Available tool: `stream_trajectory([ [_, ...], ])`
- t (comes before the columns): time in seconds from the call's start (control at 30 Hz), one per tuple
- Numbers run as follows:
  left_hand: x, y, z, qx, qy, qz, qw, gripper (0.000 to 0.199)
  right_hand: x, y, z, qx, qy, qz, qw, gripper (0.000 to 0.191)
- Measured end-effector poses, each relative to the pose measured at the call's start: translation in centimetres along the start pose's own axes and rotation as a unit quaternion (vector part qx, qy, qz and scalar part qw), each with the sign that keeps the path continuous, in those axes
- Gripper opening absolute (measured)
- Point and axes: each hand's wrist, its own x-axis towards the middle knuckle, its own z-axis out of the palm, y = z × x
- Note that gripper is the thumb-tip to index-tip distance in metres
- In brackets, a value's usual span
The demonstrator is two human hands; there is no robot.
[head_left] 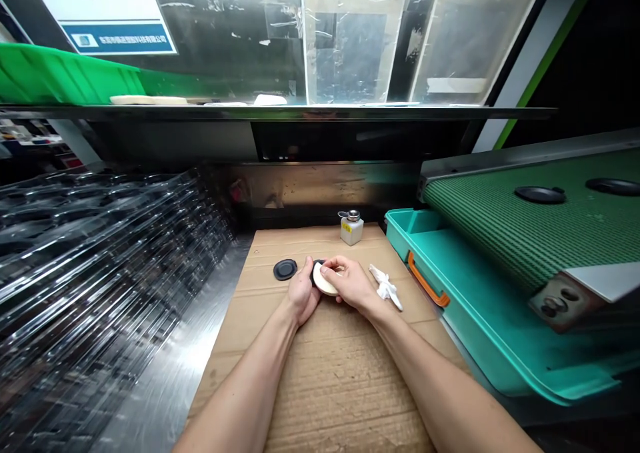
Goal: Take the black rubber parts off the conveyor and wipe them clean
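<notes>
The left hand [303,292] and right hand [351,282] curl their fingers [331,264] closed around a cream-faced, black-backed round pad [324,281], apparently steadying it over a cardboard sheet [340,386] that seems to shield the steel worktop [165,346]. Close by, within easy reach, lie a black disc [285,269] and crumpled white cloth [385,286]; beyond stands a pump dispenser bottle [351,231].
</notes>
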Motion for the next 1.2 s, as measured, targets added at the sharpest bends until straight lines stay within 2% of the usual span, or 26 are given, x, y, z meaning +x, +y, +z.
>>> stream_trajectory([
  [0.07, -0.2, 0.0, 0.2, 0.008, 0.012, -0.006, 1.0, 0.034, 0.1, 0.2, -0.3, -0.003, -0.038, 0.01, 0.999, 0.032],
  [0.13, -0.4, 0.2, 0.3, 0.008, 0.037, -0.009, 0.999, 0.033, 0.1, 0.2, -1.1, -0.049, -0.086, 0.026, 0.995, 0.029],
  [0.17, -0.4, 0.2, 0.3, 0.006, 0.046, -0.008, 0.999, 0.032, 0.1, 0.2, -1.5, -0.083, -0.091, 0.03, 0.992, 0.027],
  [0.23, -0.4, 0.2, 0.3, 0.004, 0.049, -0.007, 0.999, 0.032, 0.1, 0.1, -2.2, -0.152, -0.042, 0.017, 0.987, 0.025],
  [0.3, -0.3, 0.2, 0.3, 0.006, 0.04, -0.005, 0.999, 0.031, 0.2, -0.1, -2.3, -0.198, 0.041, -0.026, 0.979, 0.024],
  [0.33, -0.3, 0.1, 0.3, 0.006, 0.04, -0.003, 0.999, 0.031, 0.2, -0.1, -2.2, -0.206, 0.059, -0.05, 0.975, 0.024],
  [0.4, -0.2, 0.1, 0.3, 0.002, 0.045, -0.003, 0.999, 0.03, 0.3, -0.4, -2.0, -0.203, 0.017, -0.081, 0.976, 0.023],
  [0.47, -0.2, 0.2, 0.3, -0.005, 0.048, -0.009, 0.999, 0.031, 0.2, -0.6, -2.0, -0.215, -0.039, -0.072, 0.973, 0.023],
  [0.53, -0.2, 0.2, 0.2, -0.007, 0.046, -0.018, 0.999, 0.032, 0.0, -0.9, -1.9, -0.259, 0.0, -0.055, 0.964, 0.025],
  [0.6, -0.1, 0.2, 0.1, -0.005, 0.047, -0.027, 0.999, 0.033, -0.4, -1.2, -1.4, -0.316, 0.071, -0.067, 0.944, 0.029],
  [0.7, 0.1, 0.3, -0.1, -0.02, 0.029, -0.048, 0.998, 0.04, -0.6, -1.6, 0.6, -0.418, 0.083, -0.088, 0.9, 0.036],
  [0.8, 0.2, 0.5, -0.3, -0.043, 0.018, -0.045, 0.998, 0.042, -0.4, -2.0, 2.4, -0.508, 0.112, -0.035, 0.853, 0.044],
  [0.9, 0.1, 0.6, -0.2, -0.043, 0.028, -0.051, 0.997, 0.04, -0.4, -2.2, 3.1, -0.541, 0.129, 0.002, 0.831, 0.048],
  [1.03, -0.3, 0.4, 0.3, -0.024, 0.026, -0.057, 0.998, 0.039, -0.1, -2.1, 2.2, -0.546, 0.114, 0.008, 0.83, 0.049],
  [1.13, -0.4, 0.5, 0.3, -0.014, 0.014, -0.049, 0.999, 0.036, 0.7, -1.9, 0.4, -0.512, 0.149, 0.053, 0.844, 0.052],
  [1.2, -0.4, 0.9, 0.1, -0.025, 0.007, -0.05, 0.998, 0.036, 1.0, -1.7, -0.9, -0.474, 0.177, 0.057, 0.861, 0.053],
])
